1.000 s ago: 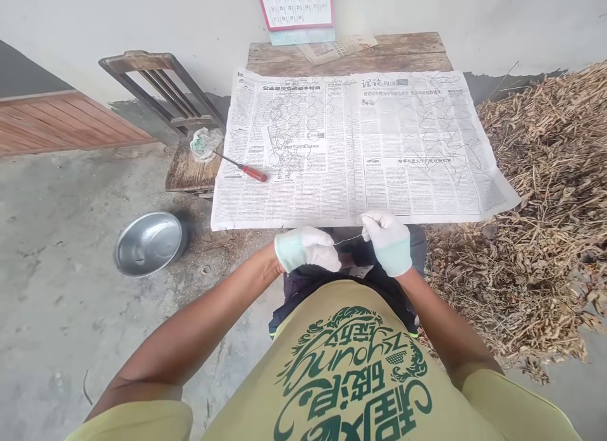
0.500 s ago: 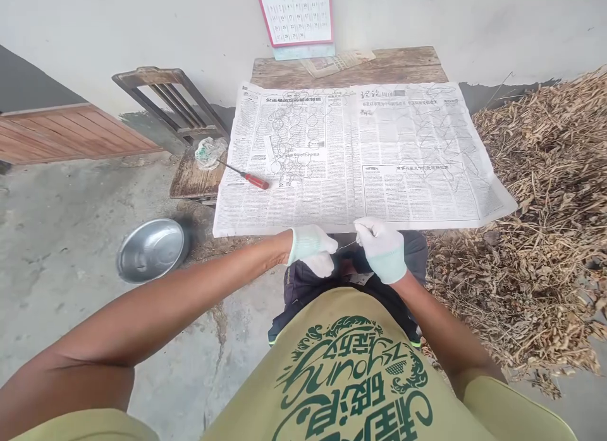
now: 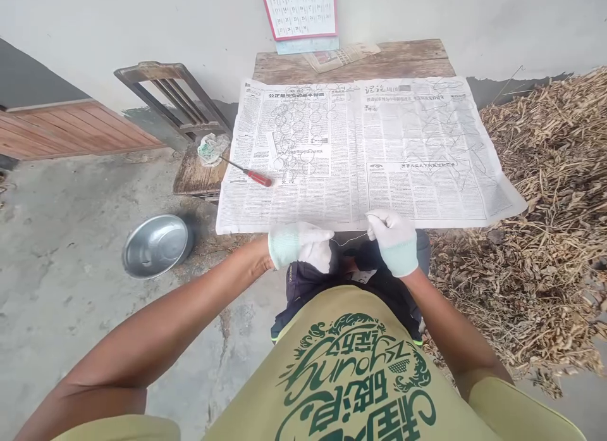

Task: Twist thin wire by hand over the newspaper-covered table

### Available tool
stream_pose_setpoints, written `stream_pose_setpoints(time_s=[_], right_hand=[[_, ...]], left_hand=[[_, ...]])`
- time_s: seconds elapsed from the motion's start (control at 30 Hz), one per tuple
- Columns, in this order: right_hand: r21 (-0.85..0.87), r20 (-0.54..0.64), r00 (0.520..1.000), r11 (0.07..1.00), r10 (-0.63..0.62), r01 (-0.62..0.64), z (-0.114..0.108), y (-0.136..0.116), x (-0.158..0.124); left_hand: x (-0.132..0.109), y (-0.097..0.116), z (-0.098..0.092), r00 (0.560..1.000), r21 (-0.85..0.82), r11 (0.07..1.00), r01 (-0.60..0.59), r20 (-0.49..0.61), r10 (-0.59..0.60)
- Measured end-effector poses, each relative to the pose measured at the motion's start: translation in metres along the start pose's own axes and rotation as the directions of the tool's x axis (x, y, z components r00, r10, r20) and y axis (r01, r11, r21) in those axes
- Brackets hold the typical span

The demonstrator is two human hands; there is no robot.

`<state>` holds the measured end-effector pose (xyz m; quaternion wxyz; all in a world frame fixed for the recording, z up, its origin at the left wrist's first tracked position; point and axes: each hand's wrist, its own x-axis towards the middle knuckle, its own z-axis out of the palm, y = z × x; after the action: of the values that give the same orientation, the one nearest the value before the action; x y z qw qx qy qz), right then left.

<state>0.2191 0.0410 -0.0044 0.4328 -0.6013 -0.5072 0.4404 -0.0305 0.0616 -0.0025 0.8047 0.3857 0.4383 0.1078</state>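
A thin, slightly bent wire (image 3: 349,240) spans the gap between my two hands, just off the table's near edge. My left hand (image 3: 308,243), in a white glove with a pale green cuff, pinches one end. The other end is in the closed fingers of my right hand (image 3: 389,232), gloved the same way. Beyond them, a spread newspaper (image 3: 351,200) covers most of the table. Many thin wire loops (image 3: 289,121) lie on its left half, and bent wire pieces (image 3: 436,137) on its right half.
A red-handled screwdriver (image 3: 259,178) rests at the newspaper's left. Beside the table stands a wooden chair (image 3: 190,175) with a crumpled plastic bag (image 3: 211,150) on its seat. A metal basin (image 3: 156,246) sits on the floor. Dry stalks (image 3: 535,238) are heaped to the right. A calendar (image 3: 303,11) hangs behind.
My hands have moved farther apart, the left one shifting leftward and the right one slightly right. The wire between them now shows a longer, bent stretch. The view has shifted slightly.
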Motion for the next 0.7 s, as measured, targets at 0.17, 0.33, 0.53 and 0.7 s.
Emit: stream_pose_setpoints(time_s=[0.17, 0.33, 0.53, 0.7], right_hand=[[-0.09, 0.097, 0.995, 0.995, -0.023, 0.031, -0.003, 0.006, 0.001], [-0.14, 0.098, 0.994, 0.989, -0.041, 0.055, -0.001, 0.007, -0.001], [0.106, -0.055, 0.997, 0.993, 0.051, -0.045, 0.003, 0.006, -0.005], [0.158, -0.128, 0.985, 0.983, 0.116, -0.095, 0.002, 0.007, -0.001]], left_hand=[[-0.001, 0.023, 0.004, 0.995, 0.124, 0.987, 0.104, -0.001, -0.105], [0.0, 0.042, -0.004, 0.99, 0.245, 0.963, 0.111, 0.057, -0.129], [-0.004, 0.038, -0.025, 0.998, 0.056, 0.998, -0.013, -0.061, 0.016], [-0.005, -0.001, -0.022, 0.966, -0.245, 0.935, -0.258, -0.09, 0.243]])
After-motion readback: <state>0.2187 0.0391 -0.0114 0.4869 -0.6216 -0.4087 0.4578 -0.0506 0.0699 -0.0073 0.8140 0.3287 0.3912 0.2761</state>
